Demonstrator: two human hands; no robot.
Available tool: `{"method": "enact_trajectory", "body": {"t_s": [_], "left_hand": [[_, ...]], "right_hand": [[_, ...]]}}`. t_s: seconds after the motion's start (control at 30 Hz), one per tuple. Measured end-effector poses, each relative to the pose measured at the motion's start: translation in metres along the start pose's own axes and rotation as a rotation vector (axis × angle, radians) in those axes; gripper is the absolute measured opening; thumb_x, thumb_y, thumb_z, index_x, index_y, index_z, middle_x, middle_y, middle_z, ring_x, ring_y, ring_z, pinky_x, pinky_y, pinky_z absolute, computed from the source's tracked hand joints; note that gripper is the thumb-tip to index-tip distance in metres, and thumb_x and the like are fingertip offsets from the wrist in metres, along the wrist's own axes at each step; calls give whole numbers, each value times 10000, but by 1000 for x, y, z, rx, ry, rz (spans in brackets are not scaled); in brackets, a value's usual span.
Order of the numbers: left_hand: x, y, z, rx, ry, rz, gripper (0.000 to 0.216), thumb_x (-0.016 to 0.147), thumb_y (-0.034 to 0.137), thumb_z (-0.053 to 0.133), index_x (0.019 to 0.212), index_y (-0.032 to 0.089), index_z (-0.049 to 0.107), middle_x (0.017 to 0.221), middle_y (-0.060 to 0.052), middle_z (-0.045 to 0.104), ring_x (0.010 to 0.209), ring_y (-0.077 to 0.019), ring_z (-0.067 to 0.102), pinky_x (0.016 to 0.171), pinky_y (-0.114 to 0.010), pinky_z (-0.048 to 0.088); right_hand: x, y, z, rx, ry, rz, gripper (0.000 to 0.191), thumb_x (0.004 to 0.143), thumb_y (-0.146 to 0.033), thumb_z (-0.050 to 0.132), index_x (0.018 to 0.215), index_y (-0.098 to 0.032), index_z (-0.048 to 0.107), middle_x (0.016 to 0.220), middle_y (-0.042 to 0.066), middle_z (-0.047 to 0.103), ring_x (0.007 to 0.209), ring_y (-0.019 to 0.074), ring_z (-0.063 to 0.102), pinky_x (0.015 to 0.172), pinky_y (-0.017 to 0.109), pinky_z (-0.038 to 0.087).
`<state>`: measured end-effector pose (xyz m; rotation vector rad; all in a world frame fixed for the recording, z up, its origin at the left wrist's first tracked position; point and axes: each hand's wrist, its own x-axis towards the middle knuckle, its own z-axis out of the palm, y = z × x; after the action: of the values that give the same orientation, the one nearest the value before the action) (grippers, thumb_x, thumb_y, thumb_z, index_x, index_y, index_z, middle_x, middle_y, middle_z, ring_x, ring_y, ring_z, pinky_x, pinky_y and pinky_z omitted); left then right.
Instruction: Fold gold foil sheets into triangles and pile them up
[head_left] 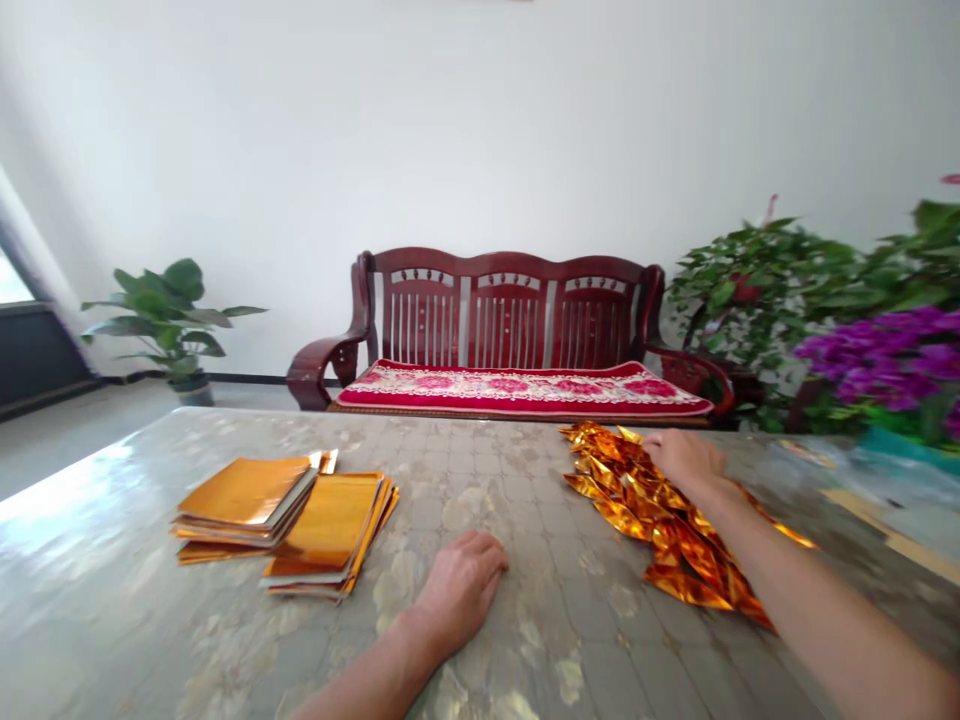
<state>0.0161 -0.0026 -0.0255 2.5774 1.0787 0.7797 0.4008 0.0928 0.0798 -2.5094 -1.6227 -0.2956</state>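
Note:
My left hand [466, 585] rests on the table [525, 640] with its fingers curled in, and nothing shows in it. To its left lie two stacks of gold foil paper sheets, one stack [244, 490] behind and a second stack [330, 525] closer to the hand. My right hand [686, 460] reaches over a pile of folded gold foil pieces [667, 530] on the right. Its fingers are closed at the pile's far edge, by a folded gold foil piece [630, 435] that they seem to pinch. The arm hides part of the pile.
A dark red wooden bench [506, 310] with a red patterned cushion [525, 388] stands beyond the table. Clear plastic wrapping [840, 480] lies at the table's right side. Potted plants stand at left [169, 315] and right, with purple flowers [892, 355].

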Motion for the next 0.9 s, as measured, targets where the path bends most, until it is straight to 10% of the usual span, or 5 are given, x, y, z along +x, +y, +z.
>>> {"method": "enact_trajectory", "body": {"t_s": [0.5,0.9], "left_hand": [[-7,-4,4,-137,187,46,279,890,79,489,1003,225,699,944,-31,730,902,-156,672,827,-238,508],[5,-20,-44,-251,543,-467,259,850,92,534,940,206,749,845,-8,759,748,-140,685,721,-237,528]], "right_hand": [[-3,-1,5,69,23,21,276,835,-334,591,1011,-308,801,1073,133,744,927,367,681,676,409,476],[-35,-34,-7,87,295,-192,305,939,-358,504,1025,-268,782,1160,65,725,1025,292,619,806,392,421]]}}
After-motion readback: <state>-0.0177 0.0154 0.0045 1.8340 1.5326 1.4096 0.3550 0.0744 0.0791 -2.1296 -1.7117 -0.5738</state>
